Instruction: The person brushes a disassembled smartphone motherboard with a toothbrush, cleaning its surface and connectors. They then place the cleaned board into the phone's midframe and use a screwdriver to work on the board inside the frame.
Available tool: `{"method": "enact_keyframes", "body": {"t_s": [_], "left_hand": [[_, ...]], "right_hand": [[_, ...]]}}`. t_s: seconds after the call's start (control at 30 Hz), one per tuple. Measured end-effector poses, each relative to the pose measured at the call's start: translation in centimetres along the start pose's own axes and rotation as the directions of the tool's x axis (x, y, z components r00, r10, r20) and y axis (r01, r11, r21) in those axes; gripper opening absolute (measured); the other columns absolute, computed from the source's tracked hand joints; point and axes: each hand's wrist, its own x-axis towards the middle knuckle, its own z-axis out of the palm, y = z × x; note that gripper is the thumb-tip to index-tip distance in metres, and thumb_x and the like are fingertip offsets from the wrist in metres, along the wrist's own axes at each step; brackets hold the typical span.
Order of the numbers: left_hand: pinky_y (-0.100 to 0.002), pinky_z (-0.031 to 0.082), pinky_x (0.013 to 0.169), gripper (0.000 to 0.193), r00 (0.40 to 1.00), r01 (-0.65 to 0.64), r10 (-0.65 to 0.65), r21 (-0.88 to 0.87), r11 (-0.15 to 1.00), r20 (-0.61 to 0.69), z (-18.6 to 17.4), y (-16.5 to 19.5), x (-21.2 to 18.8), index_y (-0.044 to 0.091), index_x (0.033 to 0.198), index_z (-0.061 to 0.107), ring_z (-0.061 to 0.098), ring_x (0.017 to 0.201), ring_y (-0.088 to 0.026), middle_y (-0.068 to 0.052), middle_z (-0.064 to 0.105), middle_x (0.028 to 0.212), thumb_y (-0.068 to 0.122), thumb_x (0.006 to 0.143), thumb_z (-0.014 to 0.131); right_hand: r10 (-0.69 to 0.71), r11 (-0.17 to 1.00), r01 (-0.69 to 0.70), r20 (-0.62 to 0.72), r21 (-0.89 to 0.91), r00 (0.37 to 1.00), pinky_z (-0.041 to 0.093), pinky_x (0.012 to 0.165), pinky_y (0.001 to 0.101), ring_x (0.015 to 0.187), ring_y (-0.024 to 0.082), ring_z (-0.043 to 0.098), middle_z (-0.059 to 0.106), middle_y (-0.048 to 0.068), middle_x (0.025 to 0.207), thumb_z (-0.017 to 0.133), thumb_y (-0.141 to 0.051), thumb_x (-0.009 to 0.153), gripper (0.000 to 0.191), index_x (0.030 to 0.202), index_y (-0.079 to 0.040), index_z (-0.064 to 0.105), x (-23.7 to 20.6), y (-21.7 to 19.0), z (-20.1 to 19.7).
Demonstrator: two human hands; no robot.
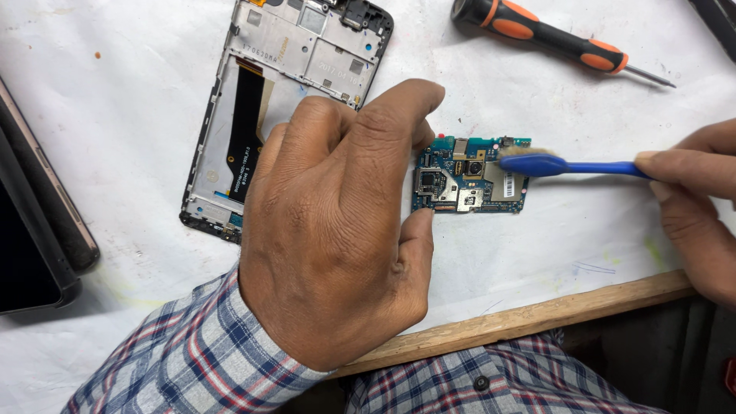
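A small blue phone circuit board (460,184) lies on the white tabletop (537,253). My left hand (337,222) pinches its left edge between forefinger and thumb, pressing it down. My right hand (694,199) comes in from the right edge and grips a blue toothbrush (571,166) by the handle. The brush's bristled head rests on the board's upper right corner.
An opened phone frame (230,130) with a black flex cable lies behind my left hand. An orange-and-black screwdriver (548,34) sits at the top right. Two dark phones (38,230) lie at the left edge. The table's wooden front edge (537,314) runs below the board.
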Motion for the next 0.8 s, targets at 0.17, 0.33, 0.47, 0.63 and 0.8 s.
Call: {"method": "enact_keyframes", "body": {"t_s": [0.17, 0.33, 0.47, 0.63, 0.8], "left_hand": [[-0.047, 0.043, 0.085, 0.08, 1.0, 0.008, -0.008, -0.001, 1.0, -0.007, 0.1, 0.0, 0.0, -0.003, 0.139, 0.041, 0.057, 0.097, -0.027, -0.012, 0.068, 0.111, -0.002, 0.069, 0.08], [-0.046, 0.044, 0.086, 0.08, 1.0, 0.021, -0.021, -0.022, 1.0, 0.005, 0.1, 0.0, 0.0, -0.002, 0.139, 0.041, 0.057, 0.098, -0.026, -0.012, 0.067, 0.112, -0.002, 0.07, 0.081], [-0.046, 0.044, 0.086, 0.08, 1.0, 0.022, -0.021, -0.017, 1.0, 0.009, 0.1, 0.0, 0.0, -0.002, 0.139, 0.041, 0.057, 0.098, -0.025, -0.012, 0.067, 0.113, -0.001, 0.07, 0.081], [-0.046, 0.044, 0.087, 0.08, 1.0, 0.023, -0.023, -0.025, 0.999, 0.01, 0.1, 0.0, 0.0, -0.002, 0.139, 0.041, 0.057, 0.098, -0.026, -0.012, 0.067, 0.113, -0.002, 0.069, 0.081], [-0.046, 0.044, 0.086, 0.08, 1.0, 0.029, -0.029, -0.026, 0.999, 0.012, 0.1, 0.0, 0.0, -0.002, 0.139, 0.041, 0.056, 0.096, -0.025, -0.012, 0.068, 0.113, -0.002, 0.07, 0.081]], "right_hand": [[0.157, 0.987, -0.157, 0.005, 0.027, 0.988, 0.057, 0.071, 0.029, 0.077, 0.019, 0.067, 0.066, 0.014, 0.101, 0.053, -0.004, 0.107, 0.027, 0.133, -0.004, 0.062, -1.7, 1.8, 1.5], [0.081, 0.997, -0.081, -0.016, 0.006, 0.997, 0.058, 0.073, 0.03, 0.079, 0.021, 0.067, 0.066, 0.017, 0.103, 0.055, -0.004, 0.108, 0.024, 0.13, -0.004, 0.063, -1.5, 1.7, 1.3], [0.018, 1.0, -0.018, 0.013, -0.013, 1.0, 0.06, 0.075, 0.0315, 0.081, 0.023, 0.068, 0.067, 0.018, 0.107, 0.058, -0.005, 0.105, 0.023, 0.126, -0.003, 0.064, 0.1, 0.6, 0.5], [-0.068, 0.998, 0.068, -0.009, -0.008, 0.998, 0.061, 0.079, 0.0319, 0.085, 0.023, 0.069, 0.068, 0.017, 0.105, 0.063, -0.006, 0.103, 0.025, 0.127, -0.004, 0.065, 2.1, -1.5, -0.5], [-0.106, 0.994, 0.106, 0.004, 0.004, 0.994, 0.062, 0.076, 0.0314, 0.083, 0.022, 0.069, 0.068, 0.017, 0.106, 0.066, -0.001, 0.094, 0.029, 0.124, -0.003, 0.067, 4.0, -4.0, -1.7]]}}
